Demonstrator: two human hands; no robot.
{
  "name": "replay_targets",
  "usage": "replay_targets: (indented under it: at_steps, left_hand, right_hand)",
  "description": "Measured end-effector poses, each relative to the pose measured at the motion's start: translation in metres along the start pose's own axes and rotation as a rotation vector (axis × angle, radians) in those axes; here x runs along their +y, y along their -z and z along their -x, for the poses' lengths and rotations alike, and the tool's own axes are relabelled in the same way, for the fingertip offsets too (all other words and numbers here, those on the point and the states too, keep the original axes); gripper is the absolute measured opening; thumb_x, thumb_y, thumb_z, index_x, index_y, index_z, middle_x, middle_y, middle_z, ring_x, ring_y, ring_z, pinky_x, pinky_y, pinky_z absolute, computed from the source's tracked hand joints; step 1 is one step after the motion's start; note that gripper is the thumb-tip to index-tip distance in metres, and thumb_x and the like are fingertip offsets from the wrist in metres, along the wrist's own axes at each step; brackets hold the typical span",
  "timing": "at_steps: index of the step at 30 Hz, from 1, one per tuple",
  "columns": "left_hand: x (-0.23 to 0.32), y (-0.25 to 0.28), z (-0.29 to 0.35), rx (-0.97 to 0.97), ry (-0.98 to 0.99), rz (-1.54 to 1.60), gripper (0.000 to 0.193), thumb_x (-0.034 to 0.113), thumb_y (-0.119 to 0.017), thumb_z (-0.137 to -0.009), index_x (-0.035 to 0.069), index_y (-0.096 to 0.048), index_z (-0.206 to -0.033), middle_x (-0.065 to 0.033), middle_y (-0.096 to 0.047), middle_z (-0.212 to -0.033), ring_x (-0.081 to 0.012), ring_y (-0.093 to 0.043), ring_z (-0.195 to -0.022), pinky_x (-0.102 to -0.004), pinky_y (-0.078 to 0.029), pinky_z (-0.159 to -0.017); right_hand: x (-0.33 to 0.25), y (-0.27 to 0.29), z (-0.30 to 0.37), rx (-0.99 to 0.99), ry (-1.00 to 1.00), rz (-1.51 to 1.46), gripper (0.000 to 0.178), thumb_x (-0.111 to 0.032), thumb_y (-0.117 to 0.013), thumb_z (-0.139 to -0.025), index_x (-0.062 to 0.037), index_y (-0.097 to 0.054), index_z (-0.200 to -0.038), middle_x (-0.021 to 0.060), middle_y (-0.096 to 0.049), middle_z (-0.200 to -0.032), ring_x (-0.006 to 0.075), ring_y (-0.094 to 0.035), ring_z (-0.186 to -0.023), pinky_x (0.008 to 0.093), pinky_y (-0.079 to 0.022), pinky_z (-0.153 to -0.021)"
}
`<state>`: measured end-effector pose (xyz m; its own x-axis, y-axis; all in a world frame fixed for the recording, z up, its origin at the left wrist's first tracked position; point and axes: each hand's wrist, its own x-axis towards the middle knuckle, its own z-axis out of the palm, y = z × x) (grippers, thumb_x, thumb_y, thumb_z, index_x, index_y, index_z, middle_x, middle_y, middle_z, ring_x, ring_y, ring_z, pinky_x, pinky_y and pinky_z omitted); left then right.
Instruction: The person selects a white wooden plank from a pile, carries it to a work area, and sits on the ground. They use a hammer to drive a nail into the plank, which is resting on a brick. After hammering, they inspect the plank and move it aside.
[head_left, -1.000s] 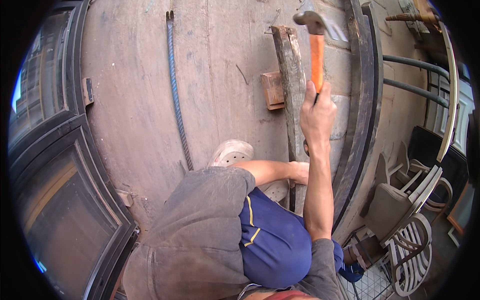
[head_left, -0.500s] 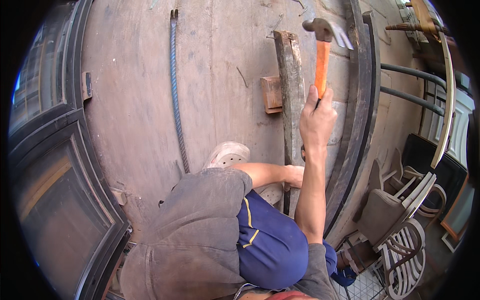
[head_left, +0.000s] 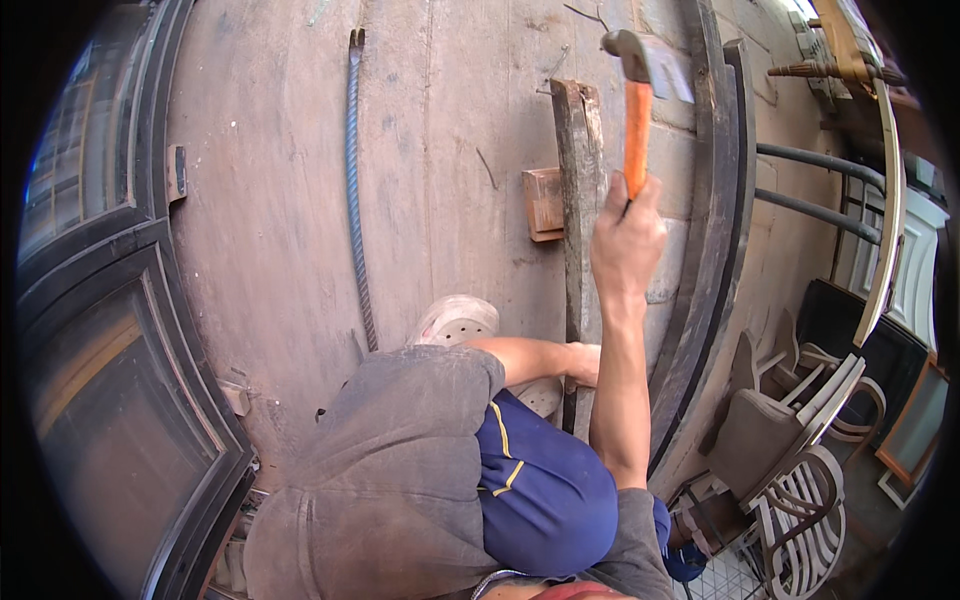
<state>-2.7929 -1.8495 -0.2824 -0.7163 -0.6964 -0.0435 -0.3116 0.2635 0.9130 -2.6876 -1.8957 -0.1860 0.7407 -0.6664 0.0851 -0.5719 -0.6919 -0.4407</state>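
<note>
My right hand (head_left: 628,240) is wrapped round the orange handle of a claw hammer (head_left: 637,140), raised above the right side of the beam. The hammer's head is blurred by motion. Below it lies a weathered wooden beam (head_left: 580,215), running away from me with its far end splintered and a bent nail close by. My left hand (head_left: 583,364) grips the near part of this beam, its fingers partly hidden behind my right forearm. A small reddish-brown wood block (head_left: 543,204) sits under the beam's left side.
A blue twisted pry bar (head_left: 353,190) lies to the left on wooden boards. Dark framed glass panels (head_left: 125,400) line the left edge. Long dark timbers (head_left: 712,230) run along the right, with stacked chairs (head_left: 765,430) beyond. Loose bent nails (head_left: 487,168) lie about.
My right hand and the hammer have shifted slightly left and nearer to me, and the hammer's head has turned. My left hand stays on the beam. The view has tilted slightly.
</note>
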Motion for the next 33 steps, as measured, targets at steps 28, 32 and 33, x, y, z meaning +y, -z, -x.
replay_targets:
  at_steps: [28, 32, 33]
  left_hand:
    - [-0.041, -0.077, -0.069, 0.267, -0.171, -0.433, 0.014, 0.018, -0.069, -0.070, 0.006, -0.067, -0.078, -0.0074, -0.069, -0.073, -0.0239, -0.069, -0.073, -0.0348, -0.052, -0.062]
    - [-0.033, -0.067, -0.063, 0.149, -0.125, -0.464, 0.018, 0.017, -0.065, -0.079, 0.003, -0.064, -0.089, -0.0075, -0.068, -0.079, -0.0235, -0.068, -0.076, -0.0339, -0.052, -0.064]
    - [-0.031, -0.067, -0.063, 0.167, -0.126, -0.470, 0.018, 0.017, -0.064, -0.079, 0.003, -0.064, -0.090, -0.0075, -0.068, -0.079, -0.0236, -0.068, -0.076, -0.0340, -0.052, -0.063]
  right_hand:
    - [0.144, 0.011, -0.055, -0.163, 0.542, 0.472, 0.025, -0.020, -0.061, -0.088, -0.0052, -0.054, -0.107, 0.0050, -0.056, -0.070, 0.0169, -0.060, -0.055, 0.0277, -0.049, -0.043]
    - [0.115, 0.018, -0.039, -0.108, 0.712, 0.266, 0.034, -0.023, -0.067, -0.083, -0.0051, -0.054, -0.108, 0.0041, -0.048, -0.069, 0.0170, -0.056, -0.057, 0.0313, -0.046, -0.048]
    - [0.111, 0.021, -0.041, -0.087, 0.800, 0.277, 0.033, -0.023, -0.067, -0.083, -0.0057, -0.054, -0.108, 0.0036, -0.048, -0.069, 0.0154, -0.054, -0.056, 0.0306, -0.045, -0.047]
